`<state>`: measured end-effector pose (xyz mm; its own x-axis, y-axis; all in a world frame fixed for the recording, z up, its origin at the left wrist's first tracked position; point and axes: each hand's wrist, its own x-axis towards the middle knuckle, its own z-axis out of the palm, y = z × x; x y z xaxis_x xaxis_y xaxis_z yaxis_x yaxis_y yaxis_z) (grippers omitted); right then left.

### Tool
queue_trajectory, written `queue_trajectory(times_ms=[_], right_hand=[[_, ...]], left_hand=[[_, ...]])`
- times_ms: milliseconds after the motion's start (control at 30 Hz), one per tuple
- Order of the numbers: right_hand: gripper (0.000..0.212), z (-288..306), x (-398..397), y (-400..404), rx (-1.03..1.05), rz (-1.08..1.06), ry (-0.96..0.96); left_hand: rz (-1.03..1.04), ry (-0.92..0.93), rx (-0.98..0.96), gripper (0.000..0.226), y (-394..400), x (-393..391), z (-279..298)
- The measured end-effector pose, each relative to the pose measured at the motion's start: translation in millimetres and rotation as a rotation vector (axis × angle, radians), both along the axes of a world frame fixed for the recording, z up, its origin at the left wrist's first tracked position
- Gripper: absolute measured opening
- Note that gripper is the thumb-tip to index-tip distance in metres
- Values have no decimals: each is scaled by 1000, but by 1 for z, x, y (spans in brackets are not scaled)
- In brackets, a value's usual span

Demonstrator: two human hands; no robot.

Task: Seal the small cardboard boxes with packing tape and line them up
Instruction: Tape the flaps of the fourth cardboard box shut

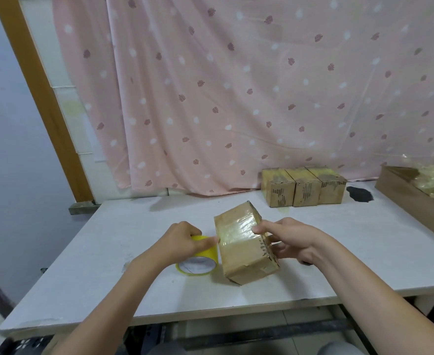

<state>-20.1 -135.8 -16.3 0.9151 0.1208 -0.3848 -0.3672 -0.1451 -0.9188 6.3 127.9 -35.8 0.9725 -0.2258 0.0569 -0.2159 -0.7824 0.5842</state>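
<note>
Left hand: fingers clenched round the yellow tape roll, standing at the box's 9 o'clock.
Box: mid-bench, tilted, top glossy with tape; likely light, stiff, slick on top, so grip the bare card sides.
Right hand: at 3 o'clock; thumb on top, fingers holding the side.
Sealed row: three boxes touching, at 1 o'clock.

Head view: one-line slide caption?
Left hand grips the yellow tape roll while right hand steadies a taped cardboard box; three sealed boxes line the table's back edge.
</note>
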Motion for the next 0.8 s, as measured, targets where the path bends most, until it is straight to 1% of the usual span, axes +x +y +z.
queue_trajectory(times_ms=[67, 133, 233, 267, 333, 367, 400, 433, 467, 533, 567, 600, 633, 700, 733, 800], right_hand=[[42, -3, -1, 0, 34, -8, 31], [47, -7, 0, -1, 45, -14, 61], [64, -9, 2, 0, 25, -11, 73], [64, -7, 1, 1, 21, -7, 76], [53, -4, 3, 2, -31, -20, 79], [57, -3, 5, 2, -108, -26, 80], [63, -3, 8, 2, -229, -24, 77], [64, 0, 10, 2, -369, -17, 60], [57, 4, 12, 4, -502, 1, 31], [24, 18, 6, 13, -750, 38, -55], [11, 25, 1, 21, -851, 45, -96], [10, 27, 0, 27, -927, 64, -122], [19, 30, -2, 36, -965, 97, -135], [50, 33, -3, 51, -1010, 165, -110], [59, 34, -2, 57, -1037, 186, -97], [67, 37, 2, 65, -1087, 227, -60]], left_hand=[[-9, 10, -17, 68, 0, 1, -5], [-20, 11, -22, 67, 0, 1, -11], [-8, 0, 6, 68, -1, 3, -15], [-4, 1, 38, 68, -3, 4, -14], [0, 13, 121, 68, -7, 6, -10], [-3, 24, 157, 68, -10, 7, -8], [-5, 34, 183, 68, -14, 8, -6], [-7, 43, 195, 68, -18, 8, -5], [-9, 45, 197, 68, -24, 9, -5], [-13, 20, 196, 67, -36, 8, -5], [-15, 9, 201, 67, -40, 8, -5], [-19, 8, 200, 66, -43, 8, -6], [-21, 16, 193, 66, -45, 9, -8], [-23, 43, 168, 64, -45, 9, -11], [-22, 55, 155, 63, -44, 9, -12], [-1, 59, 118, 61, -43, 5, -13]])
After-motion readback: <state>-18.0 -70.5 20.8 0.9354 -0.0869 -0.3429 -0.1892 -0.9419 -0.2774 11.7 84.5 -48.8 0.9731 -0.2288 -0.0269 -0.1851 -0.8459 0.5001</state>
